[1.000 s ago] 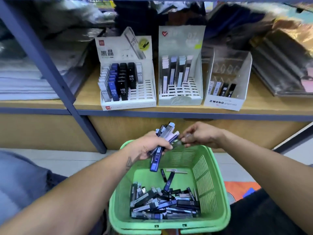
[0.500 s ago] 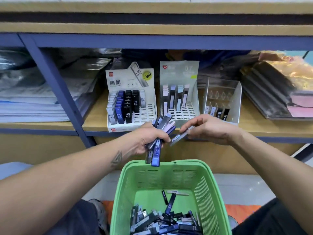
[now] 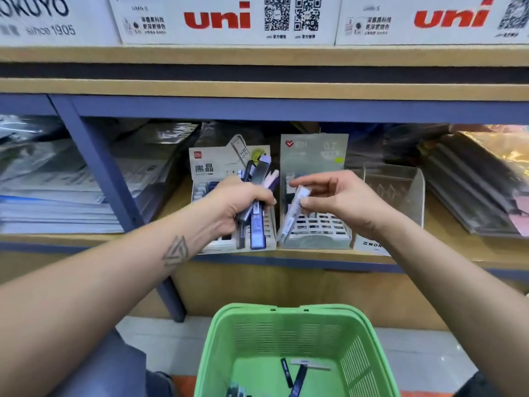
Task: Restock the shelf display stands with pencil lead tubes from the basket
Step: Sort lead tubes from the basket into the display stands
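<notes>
- So, the left hand [image 3: 243,202] is wrapped tight round a whole bundle of pencil lead tubes [image 3: 255,196], dark, blue and pale ones, sticking out above and below the fist, right in front of the left display stand [image 3: 211,164].
- The right hand [image 3: 332,196] pinches a single clear tube [image 3: 293,216] between thumb and fingers, tilted, its lower end down near the front left corner of the middle display stand [image 3: 313,156], the one marked 0.7. Can't tell if it's touching the slots.
- The two hands sit near each other but apart, each with its own load.
- A third, clear stand [image 3: 400,190] sits just right of the middle one, partly behind the right wrist.
- All three stands are on the wooden shelf [image 3: 458,253], with stacks of plastic-wrapped paper [image 3: 57,196] off to the left and folders [image 3: 472,181] to the right.
- The green basket [image 3: 286,333] is down below on the floor side, a few loose tubes [image 3: 297,373] visible at its bottom.
- White uni boxes [image 3: 229,21] line the shelf above.
</notes>
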Demonstrator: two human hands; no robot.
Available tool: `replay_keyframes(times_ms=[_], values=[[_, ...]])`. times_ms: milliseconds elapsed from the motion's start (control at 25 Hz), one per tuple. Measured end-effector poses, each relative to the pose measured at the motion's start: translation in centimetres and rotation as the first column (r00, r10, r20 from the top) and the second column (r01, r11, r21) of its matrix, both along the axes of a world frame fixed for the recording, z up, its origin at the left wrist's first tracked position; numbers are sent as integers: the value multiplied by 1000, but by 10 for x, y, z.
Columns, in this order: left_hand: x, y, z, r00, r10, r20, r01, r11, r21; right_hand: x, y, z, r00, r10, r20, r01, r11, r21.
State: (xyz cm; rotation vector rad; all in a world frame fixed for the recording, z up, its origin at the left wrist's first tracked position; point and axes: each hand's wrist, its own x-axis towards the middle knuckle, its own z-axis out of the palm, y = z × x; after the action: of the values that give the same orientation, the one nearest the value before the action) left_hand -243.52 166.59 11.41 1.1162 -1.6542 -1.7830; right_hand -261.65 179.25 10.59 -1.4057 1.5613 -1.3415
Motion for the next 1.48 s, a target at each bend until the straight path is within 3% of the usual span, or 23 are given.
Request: replay_keyframes(times_ms=[160, 360, 560, 840, 1000, 1080, 1240, 1320, 1480], values=[[18, -39, 17, 997, 74, -18, -73, 997, 25, 20, -33, 4, 972, -180, -149, 173, 983, -55], [34, -69, 18, 996, 90, -20, -89, 995, 50, 42, -73, -1, 933, -225, -282, 230, 973, -13], [42, -74, 12, 995, 101, -7, -101, 995, -18, 47, -91, 9, 972, -209, -111, 214, 976, 45], [47, -76, 14, 998, 49, -29, -49, 999, 5, 52, -106, 21, 961, -176, -214, 198, 977, 85], [48, -74, 18, 1000, -2, -16, 3, 998, 61, 50, -110, 21, 968, -170, -183, 187, 980, 75], [47, -75, 21, 1000, -19, -14, 20, 996, 84, 48, -113, 21, 926, -200, -320, 231, 971, 61], [44, -77, 24, 999, -27, -16, 29, 995, 100, 47, -127, 10, 684, -201, -701, 287, 958, 6], [42, -81, 20, 1000, 12, -29, -10, 996, 86, 50, -132, -2, 616, -196, -763, 280, 960, -21], [38, -83, 17, 998, 44, -34, -41, 995, 94, 51, -134, -19, 611, -227, -758, 286, 957, -56]])
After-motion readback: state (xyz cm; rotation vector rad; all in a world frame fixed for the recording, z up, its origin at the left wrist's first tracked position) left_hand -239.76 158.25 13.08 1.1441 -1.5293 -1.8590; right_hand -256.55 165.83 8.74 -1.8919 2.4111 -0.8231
